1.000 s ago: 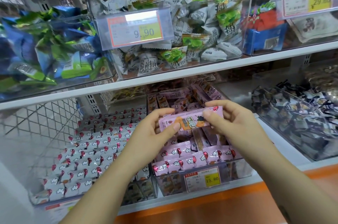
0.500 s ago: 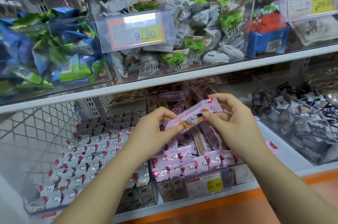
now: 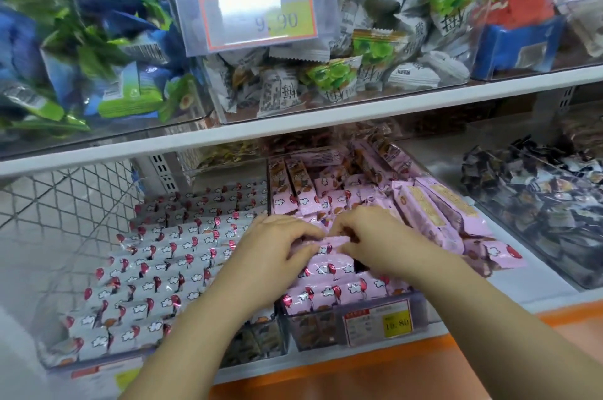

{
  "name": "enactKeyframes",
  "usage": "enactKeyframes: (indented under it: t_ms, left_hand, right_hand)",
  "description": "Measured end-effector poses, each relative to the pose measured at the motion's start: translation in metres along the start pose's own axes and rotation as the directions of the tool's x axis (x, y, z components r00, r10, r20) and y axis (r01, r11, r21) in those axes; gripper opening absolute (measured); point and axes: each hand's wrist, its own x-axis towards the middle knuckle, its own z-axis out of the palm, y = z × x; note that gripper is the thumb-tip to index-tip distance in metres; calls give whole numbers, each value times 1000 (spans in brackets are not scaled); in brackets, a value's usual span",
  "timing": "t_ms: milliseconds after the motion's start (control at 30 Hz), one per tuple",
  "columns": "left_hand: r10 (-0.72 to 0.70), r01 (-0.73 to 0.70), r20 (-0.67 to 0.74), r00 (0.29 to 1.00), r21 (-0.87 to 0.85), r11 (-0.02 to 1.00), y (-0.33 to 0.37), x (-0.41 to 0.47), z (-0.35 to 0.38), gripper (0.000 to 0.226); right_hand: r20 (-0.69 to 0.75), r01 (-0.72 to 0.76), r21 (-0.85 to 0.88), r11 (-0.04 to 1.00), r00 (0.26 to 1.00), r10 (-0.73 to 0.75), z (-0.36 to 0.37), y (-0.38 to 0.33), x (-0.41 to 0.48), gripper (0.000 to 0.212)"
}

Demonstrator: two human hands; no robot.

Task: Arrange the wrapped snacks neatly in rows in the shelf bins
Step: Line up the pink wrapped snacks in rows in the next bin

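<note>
Two hands work low in the clear plastic bin [image 3: 313, 327] on the lower shelf [image 3: 541, 285]. The pink foil-wrapped snack bar [image 3: 332, 241] lies level between them, resting on the front rows of pink bars [image 3: 339, 292]. The left hand [image 3: 277, 249] pinches the bar's left end with curled fingers, and the right hand [image 3: 378, 236] grips its right end the same way. Half a second ago the bar was tilted in the air above the bin, right end higher. Now it has come down flat onto the stack, crosswise like the rows beneath.
</note>
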Motion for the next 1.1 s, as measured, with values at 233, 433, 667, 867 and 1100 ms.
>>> enactKeyframes:
  t_ms: [233,433,667,867,1100]
  left_hand:
    - [10,-11,19,1000,23,1000,-6,1,1,26]
    - [3,-4,15,1000,32,999,-3,-1,-3,25]
    - [24,-26,37,999,64,998,17,10,-5,27]
    - [101,-110,130,986,64,992,47,36,1,29]
    - [130,-154,345,930,42,987,64,57,23,37]
  right_hand:
    - [74,-27,32,999,997,25,-6,0,-1,29]
    - [-199,21,76,997,980,-5,-22,3,-24,28]
    - [-494,109,117,987,869,-37,-46,22,-68,22]
    - [-537,3,-11,1000,844,-8,-59,57,-80,23]
    - [-281,-68,83,994,956,89,-51,78,-82,44]
